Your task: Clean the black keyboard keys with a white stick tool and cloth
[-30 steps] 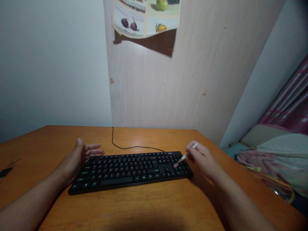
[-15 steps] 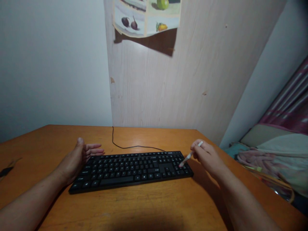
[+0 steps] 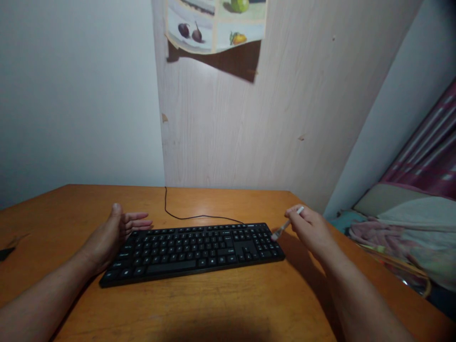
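Note:
A black keyboard lies on the orange wooden table, its thin black cable running back toward the wall. My left hand rests edge-on against the keyboard's left end, fingers straight and together, holding nothing. My right hand pinches a slim white stick with a small brush-like tip. The tip sits at the right edge of the keypad.
A dark flat object lies at the table's far left edge. A wood-grain panel with a fruit poster stands behind the table. Bedding and striped cloth lie to the right, below table level.
My right hand has drawn the stick's tip rightward across the keypad to the keyboard's right edge. The left hand has stayed in place.

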The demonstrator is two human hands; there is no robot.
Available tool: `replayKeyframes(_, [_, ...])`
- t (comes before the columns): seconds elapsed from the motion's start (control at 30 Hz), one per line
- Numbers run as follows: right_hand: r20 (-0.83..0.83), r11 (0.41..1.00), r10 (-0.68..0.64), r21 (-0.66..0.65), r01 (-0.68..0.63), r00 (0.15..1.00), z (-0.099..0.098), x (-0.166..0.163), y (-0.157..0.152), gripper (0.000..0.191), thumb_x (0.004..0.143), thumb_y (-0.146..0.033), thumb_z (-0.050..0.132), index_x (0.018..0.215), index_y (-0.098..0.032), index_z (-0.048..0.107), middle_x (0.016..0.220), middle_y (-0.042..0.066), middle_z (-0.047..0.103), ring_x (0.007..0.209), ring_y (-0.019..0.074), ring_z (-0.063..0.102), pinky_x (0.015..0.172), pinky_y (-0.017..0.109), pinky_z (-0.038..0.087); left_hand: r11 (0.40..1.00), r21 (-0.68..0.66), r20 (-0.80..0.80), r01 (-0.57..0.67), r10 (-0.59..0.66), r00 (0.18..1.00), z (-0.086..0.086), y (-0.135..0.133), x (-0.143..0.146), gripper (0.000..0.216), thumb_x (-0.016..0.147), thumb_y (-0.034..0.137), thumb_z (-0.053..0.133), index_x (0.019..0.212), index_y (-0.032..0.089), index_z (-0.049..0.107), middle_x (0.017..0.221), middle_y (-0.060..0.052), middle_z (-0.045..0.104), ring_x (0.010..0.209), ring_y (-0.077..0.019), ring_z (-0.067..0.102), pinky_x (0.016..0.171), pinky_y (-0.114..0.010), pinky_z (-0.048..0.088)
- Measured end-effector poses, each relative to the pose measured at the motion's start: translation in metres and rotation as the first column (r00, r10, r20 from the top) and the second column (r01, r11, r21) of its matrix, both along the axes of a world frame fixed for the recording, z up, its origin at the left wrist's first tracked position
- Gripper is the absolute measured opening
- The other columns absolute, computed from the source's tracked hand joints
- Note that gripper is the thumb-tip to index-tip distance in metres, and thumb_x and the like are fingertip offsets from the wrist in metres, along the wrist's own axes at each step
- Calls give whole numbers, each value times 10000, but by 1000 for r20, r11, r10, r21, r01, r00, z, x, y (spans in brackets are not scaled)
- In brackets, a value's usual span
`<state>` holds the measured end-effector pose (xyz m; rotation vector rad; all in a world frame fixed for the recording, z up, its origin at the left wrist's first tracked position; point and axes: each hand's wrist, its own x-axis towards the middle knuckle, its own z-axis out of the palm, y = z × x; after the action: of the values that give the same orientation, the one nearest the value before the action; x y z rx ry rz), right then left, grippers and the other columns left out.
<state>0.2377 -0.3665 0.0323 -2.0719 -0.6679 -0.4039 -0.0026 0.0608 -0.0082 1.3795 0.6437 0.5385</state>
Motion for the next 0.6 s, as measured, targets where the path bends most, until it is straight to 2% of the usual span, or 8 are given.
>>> replayKeyframes(0.07, [-46, 997, 56, 51, -53, 997, -4, -3, 8, 388, 918, -540, 500, 751, -208, 614, 619, 2, 580, 584, 173, 541, 567, 285, 379, 1000, 0, -3, -1, 1, 1000, 1, -1, 0, 864, 849, 844, 265, 1167, 125, 621, 1034, -158, 757, 991, -291, 722, 829, -408, 561])
replayKeyframes(0.17, [-79, 991, 127, 52, -123, 989, -11, -8, 20, 418, 927, -565, 500, 751, -206, 620, 650, 20, 622, 598, 179, 573, 573, 288, 396, 1000, 1, -9, -4, 4, 1000, 1, -1, 0, 859, 849, 843, 267, 1173, 128, 616, 1048, -158, 757, 1000, -287, 721, 830, -404, 562])
replayKeyframes(0.3, [-38, 991, 102, -81, -105, 994, -12, -10, 21, 431, 951, -527, 471, 668, -219, 574, 632, 19, 615, 611, 179, 571, 596, 294, 395, 1000, -3, -11, -5, 5, 1000, 1, -1, 1, 866, 847, 846, 266, 1173, 124, 618, 1053, -164, 756, 983, -284, 725, 823, -401, 568])
replayKeyframes(0.43, [-6, 964, 129, -234, -127, 992, -2, -14, 10, 442, 963, -517, 444, 639, -226, 524, 625, 8, 578, 607, 174, 531, 612, 304, 377, 1000, -8, -16, -4, 4, 1000, 4, -3, 1, 846, 873, 819, 249, 1171, 120, 621, 1053, -171, 754, 974, -286, 729, 813, -405, 573])
replayKeyframes(0.5, [-52, 946, 188, -258, -195, 981, 4, -16, 5, 446, 965, -511, 442, 625, -228, 498, 608, 0, 550, 595, 169, 506, 601, 302, 368, 1000, -4, -17, -6, 6, 1000, 4, -4, 1, 839, 881, 809, 241, 1171, 119, 621, 1049, -174, 753, 964, -289, 732, 809, -410, 575])
replayKeyframes(0.6, [-127, 940, 247, -208, -269, 961, 8, -16, -1, 430, 960, -496, 455, 625, -228, 485, 598, -9, 524, 584, 165, 489, 576, 294, 357, 1000, -1, -9, -5, 5, 1000, 2, -2, 1, 843, 867, 823, 258, 1172, 126, 620, 1044, -172, 753, 957, -293, 733, 811, -417, 577])
